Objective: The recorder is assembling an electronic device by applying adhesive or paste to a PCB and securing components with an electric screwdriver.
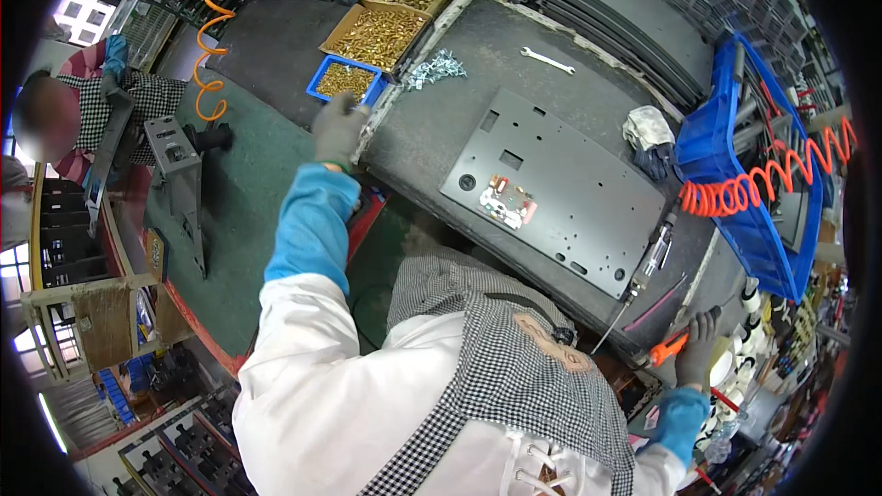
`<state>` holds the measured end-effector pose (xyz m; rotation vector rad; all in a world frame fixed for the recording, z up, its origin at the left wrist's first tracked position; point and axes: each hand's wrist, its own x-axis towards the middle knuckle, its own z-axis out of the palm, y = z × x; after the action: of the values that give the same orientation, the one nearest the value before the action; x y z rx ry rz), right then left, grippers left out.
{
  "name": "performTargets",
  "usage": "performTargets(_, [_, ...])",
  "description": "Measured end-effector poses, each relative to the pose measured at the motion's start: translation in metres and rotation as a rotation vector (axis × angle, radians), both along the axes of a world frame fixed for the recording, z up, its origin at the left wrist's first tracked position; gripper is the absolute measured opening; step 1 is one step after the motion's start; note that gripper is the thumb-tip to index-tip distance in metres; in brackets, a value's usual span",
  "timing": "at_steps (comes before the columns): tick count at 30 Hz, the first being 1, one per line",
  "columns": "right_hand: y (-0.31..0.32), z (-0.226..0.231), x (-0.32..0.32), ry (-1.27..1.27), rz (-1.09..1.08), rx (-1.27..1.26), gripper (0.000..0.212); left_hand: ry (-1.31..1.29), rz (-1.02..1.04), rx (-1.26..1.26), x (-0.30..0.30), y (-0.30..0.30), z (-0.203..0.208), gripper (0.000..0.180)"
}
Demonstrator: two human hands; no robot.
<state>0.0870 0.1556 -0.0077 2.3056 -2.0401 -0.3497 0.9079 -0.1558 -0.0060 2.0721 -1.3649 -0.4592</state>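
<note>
My left hand (338,131), in a grey glove, reaches to the near edge of a small blue tray (319,83) of brass-coloured fasteners. Its fingers look slightly apart, with nothing visible in them. Far off to the right, my gloved right hand (697,351) is closed around an orange-and-black tool (668,350); its full shape is hidden. Between my hands, a dark flat metal panel (574,179) with holes and slots lies on the grey bench. On the panel rests a little pile of small red and white parts (507,203).
Cartons of brass fasteners (378,35) stand beyond the tray. Silver screws (435,70), a wrench (548,60) and a white cloth (649,129) lie on the bench. A metal driver with a long bit (658,246), a coiled orange hose (735,195) and a blue bin (712,142) are rightward. Another person (92,110) works left.
</note>
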Motion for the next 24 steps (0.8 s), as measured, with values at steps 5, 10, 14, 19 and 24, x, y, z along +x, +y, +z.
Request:
performTargets(5, [-0.003,0.088,0.118,-1.045,-0.601,-0.45,0.051,-0.32,-0.042,0.357,0.048,-0.078,0.005,0.053])
performTargets(10, [-0.031,0.162,0.205,-0.825,-0.387,-0.921,0.06,-0.488,-0.294,0.738,0.068,-0.125,0.014,0.058])
performTargets(14, [-0.074,0.179,0.259,-1.368,-0.139,-1.227,0.064,-0.397,-0.237,0.567,0.084,-0.115,0.0,0.041])
performTargets(19, [-0.142,0.19,0.34,-2.021,0.227,-0.96,0.078,-0.339,-0.111,0.408,0.074,-0.094,0.013,0.032])
performTargets(24, [-0.198,0.182,0.4,-2.144,0.28,-0.782,0.08,-0.394,-0.108,-0.025,0.095,-0.077,-0.019,0.029])
